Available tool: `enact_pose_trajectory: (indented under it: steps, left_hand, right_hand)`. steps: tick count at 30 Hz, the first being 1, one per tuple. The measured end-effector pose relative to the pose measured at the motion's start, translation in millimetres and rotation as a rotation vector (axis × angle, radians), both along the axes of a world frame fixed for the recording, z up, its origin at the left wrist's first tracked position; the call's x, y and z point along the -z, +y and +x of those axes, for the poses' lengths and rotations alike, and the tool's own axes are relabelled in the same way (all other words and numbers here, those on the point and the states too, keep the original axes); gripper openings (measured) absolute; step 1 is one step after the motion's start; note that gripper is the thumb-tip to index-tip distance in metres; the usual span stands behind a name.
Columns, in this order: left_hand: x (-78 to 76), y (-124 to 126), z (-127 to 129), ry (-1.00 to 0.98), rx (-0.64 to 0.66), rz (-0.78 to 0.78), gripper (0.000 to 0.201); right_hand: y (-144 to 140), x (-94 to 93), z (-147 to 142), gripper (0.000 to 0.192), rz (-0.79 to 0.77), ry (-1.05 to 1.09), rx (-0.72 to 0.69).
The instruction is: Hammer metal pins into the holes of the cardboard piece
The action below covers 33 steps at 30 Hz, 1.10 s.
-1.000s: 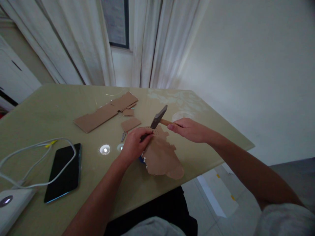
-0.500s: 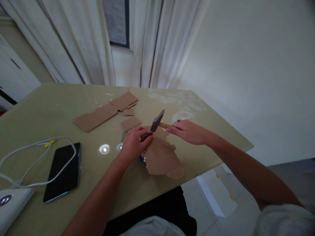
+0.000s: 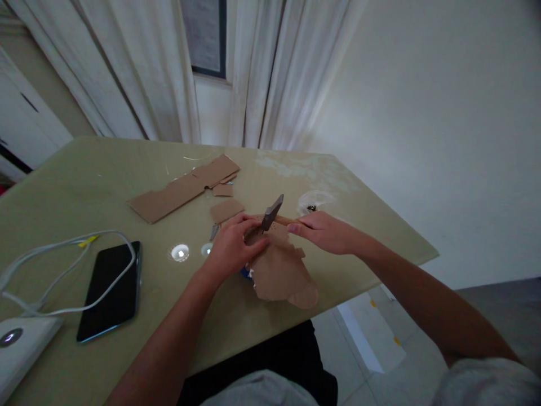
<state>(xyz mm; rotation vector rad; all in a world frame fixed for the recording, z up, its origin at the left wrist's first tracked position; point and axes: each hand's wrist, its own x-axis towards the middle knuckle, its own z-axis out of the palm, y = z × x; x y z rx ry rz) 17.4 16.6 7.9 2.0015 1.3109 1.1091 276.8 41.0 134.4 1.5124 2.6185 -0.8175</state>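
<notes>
My right hand (image 3: 323, 232) is wrapped round the wooden handle of a hammer (image 3: 273, 213). The dark metal head is tilted, its lower end close to the surface of a torn piece of brown cardboard (image 3: 281, 270). Small dark dots or holes mark the cardboard's far part, around the head. On its left edge lies my left hand (image 3: 232, 242), thumb and fingers apart on either side of the spot below the hammer head. Whether a small nail stands there is too fine to make out. A bit of a blue object (image 3: 245, 273) shows under the cardboard's left edge.
Beyond my left hand lie a small cardboard square (image 3: 226, 210), a long cardboard strip (image 3: 181, 192) and a few thin metal pieces (image 3: 214, 231). A clear dish (image 3: 315, 202) with dark bits stands behind my right hand. A black phone (image 3: 110, 290) and white cable (image 3: 67, 310) lie left.
The hammer head has dropped slightly toward the cardboard. My left thumb and fingers have spread further apart. The whole view has shifted a little.
</notes>
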Motion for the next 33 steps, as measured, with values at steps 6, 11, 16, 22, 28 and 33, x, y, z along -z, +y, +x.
enact_pose_trajectory:
  steps: [6,11,16,22,28,33]
  left_hand:
    - [0.3,0,-1,-0.008,-0.007,-0.001,0.031]
    - [0.1,0,0,-0.021,-0.002,0.021,0.032]
    - [2.0,0,0,-0.024,0.002,0.019,0.034]
    - [1.4,0,0,-0.009,-0.003,0.021,0.035]
    - [1.4,0,0,-0.021,-0.002,0.024,0.033]
    - [1.4,-1,0,-0.008,-0.004,0.028,0.032]
  right_hand:
    - [-1,-1.7,1,0.069,0.043,0.045,0.007]
    - [-1,5.5,-1,0.069,0.026,0.002,0.003]
    - [1,8.2,1,0.068,0.002,0.026,0.002]
    - [1,11.1,-1,0.058,-0.018,-0.022,0.003]
    - [-1,11.8,-1,0.059,0.014,-0.021,-0.002]
    - [0,11.4,-2,0.061,-0.004,-0.028,0.003]
